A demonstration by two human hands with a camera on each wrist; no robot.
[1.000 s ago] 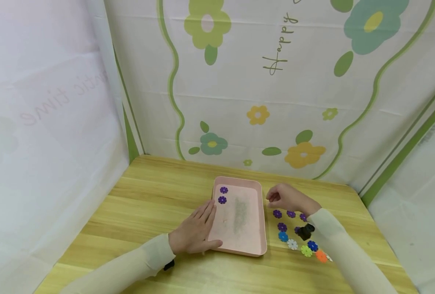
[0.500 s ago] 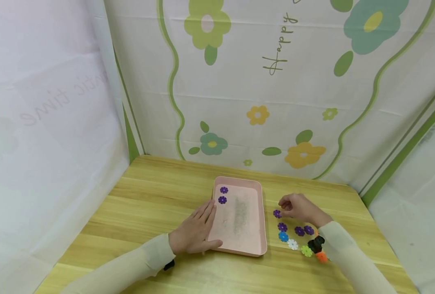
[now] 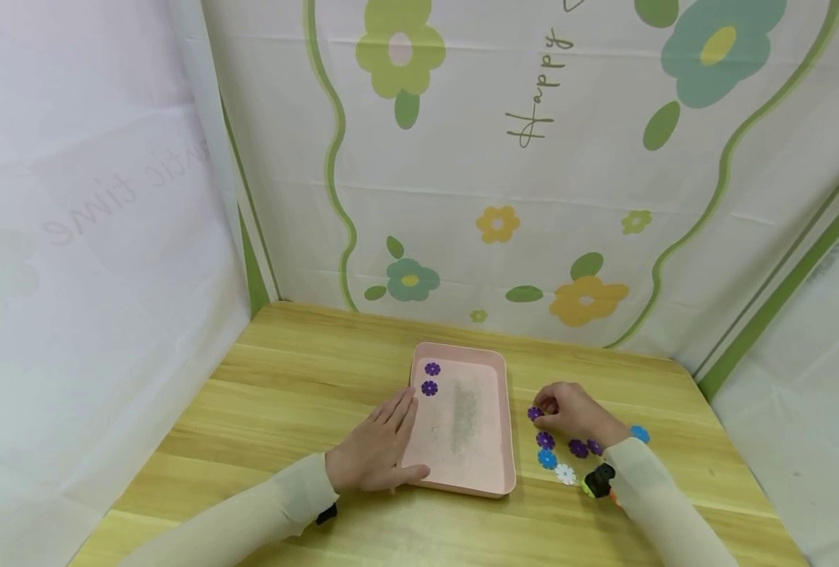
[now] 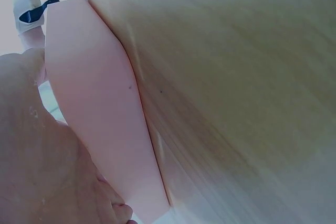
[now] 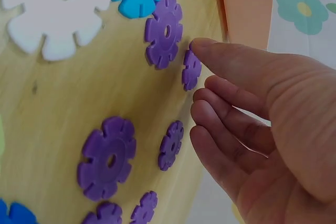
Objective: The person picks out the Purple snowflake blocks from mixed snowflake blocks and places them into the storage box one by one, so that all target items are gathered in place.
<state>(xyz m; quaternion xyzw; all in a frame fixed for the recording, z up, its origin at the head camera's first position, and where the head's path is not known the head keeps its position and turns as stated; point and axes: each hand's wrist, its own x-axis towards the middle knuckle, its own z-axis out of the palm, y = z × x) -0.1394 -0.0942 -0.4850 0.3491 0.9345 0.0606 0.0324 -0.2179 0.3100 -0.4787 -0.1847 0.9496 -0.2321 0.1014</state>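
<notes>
My left hand [image 3: 375, 445] rests flat with straight fingers over the left rim of a pink tray [image 3: 509, 441]. In the left wrist view, the palm lies along the tray's outer wall [image 4: 100, 93]. Two purple snowflake discs [image 3: 429, 388] sit one below the other at the tray's far left. To the tray's right, my right hand [image 3: 573, 411] reaches down to another purple snowflake disc [image 3: 534, 413] on the table. Seen from the right wrist, the thumb tip is right at this disc [image 5: 191, 72], the other fingers are loosely bent, and a gap separates them from the thumb.
Several more purple discs [image 5: 106, 158] lie under and beside the right hand. Nearer the front are a light blue disc [image 3: 547, 459] and a white one [image 3: 565, 473]. The right sleeve partly covers a green disc [image 3: 588, 488]. Printed cloth walls [image 3: 447, 173] surround the wooden table [image 3: 306, 378].
The right hand has moved from beside the tray's right rim, rightward and nearer, down to the purple disc, its fingertips now at it. The left hand has stayed on the tray.
</notes>
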